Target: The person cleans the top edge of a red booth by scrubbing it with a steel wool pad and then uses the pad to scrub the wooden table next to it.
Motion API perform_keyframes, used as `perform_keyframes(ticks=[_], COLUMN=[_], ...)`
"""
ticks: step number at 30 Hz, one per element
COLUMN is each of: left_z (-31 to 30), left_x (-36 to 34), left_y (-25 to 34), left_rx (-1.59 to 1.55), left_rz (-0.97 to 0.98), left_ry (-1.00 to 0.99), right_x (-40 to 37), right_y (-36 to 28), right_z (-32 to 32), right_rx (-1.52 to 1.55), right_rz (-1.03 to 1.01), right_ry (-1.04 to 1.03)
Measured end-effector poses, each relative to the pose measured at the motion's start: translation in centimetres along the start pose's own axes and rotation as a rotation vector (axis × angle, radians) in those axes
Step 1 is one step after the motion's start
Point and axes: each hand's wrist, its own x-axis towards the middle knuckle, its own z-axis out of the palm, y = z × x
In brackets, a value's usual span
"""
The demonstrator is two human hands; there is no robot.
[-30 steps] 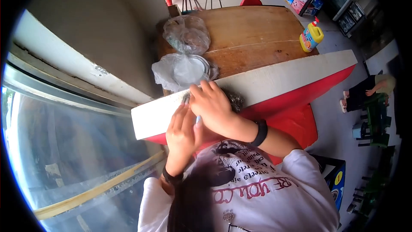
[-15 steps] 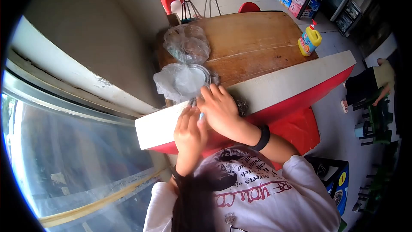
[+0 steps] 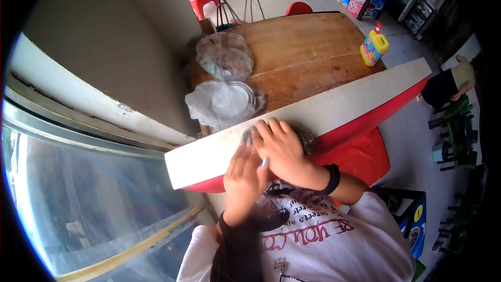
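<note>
A grey wiry steel wool scrubber point(image 3: 308, 142) lies against the long white panel point(image 3: 360, 90), by its red front side. My right hand point(image 3: 282, 149), a dark band at its wrist, presses down over the scrubber with bent fingers and hides most of it. Close beside it, my left hand point(image 3: 245, 175) has its fingers together and tips at the grey wiry edge, touching the right hand. The left thumb, with a pale blue nail, points up between the two hands.
Beyond the panel stands a wooden table point(image 3: 302, 42) with clear plastic bags point(image 3: 224, 55), stacked plates point(image 3: 242, 96) and a yellow pump bottle point(image 3: 374, 46). A glass pane point(image 3: 104, 193) borders the left. A person point(image 3: 451, 86) is at far right. Below the panel is a red seat point(image 3: 360, 159).
Both hands have slid right and slightly toward me along the panel, with the scrubber moving under them. The view has shifted slightly, and the person at right has moved.
</note>
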Motion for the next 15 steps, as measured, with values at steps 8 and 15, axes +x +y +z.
perform_keyframes(ticks=[8,15], left_z=[1.3,0.4], left_x=[2.7,-1.1], left_y=[-0.3,0.8], left_rx=[0.027,-0.085], left_rz=[-0.102,0.038], left_ry=[0.037,-0.077], right_x=[2.6,-1.2], right_y=[1.1,1.1], right_z=[0.9,-1.2], right_rx=[0.059,0.089], right_rz=[0.046,0.055], right_ry=[-0.069,-0.063])
